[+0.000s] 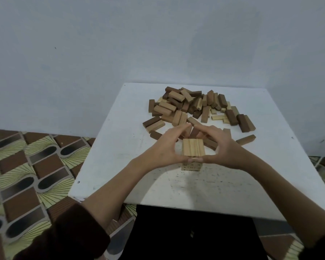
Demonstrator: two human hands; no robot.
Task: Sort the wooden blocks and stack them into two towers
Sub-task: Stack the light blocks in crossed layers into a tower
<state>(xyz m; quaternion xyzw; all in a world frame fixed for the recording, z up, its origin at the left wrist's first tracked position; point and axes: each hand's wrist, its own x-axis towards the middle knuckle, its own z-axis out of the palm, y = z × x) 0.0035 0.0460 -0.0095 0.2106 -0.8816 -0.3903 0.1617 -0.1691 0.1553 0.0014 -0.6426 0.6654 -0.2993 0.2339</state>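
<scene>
A short tower of light wooden blocks (pixel 193 148) stands in the middle of the white table (pixel 195 190), its top layer made of three blocks side by side. My left hand (pixel 162 147) cups its left side and my right hand (pixel 222 147) cups its right side. Both thumbs touch the tower's front edge, and the fingers arch round behind it until their tips nearly meet. Behind the tower lies a loose pile of light and dark blocks (pixel 191 104). Some dark blocks just behind the tower are partly hidden by my fingers.
One tan block (pixel 245 139) lies apart at the right of the tower. The table's far edge meets a pale wall. A patterned floor covering (pixel 26 175) lies at the left, below the table. Something black (pixel 186 233) sits under the table's near edge.
</scene>
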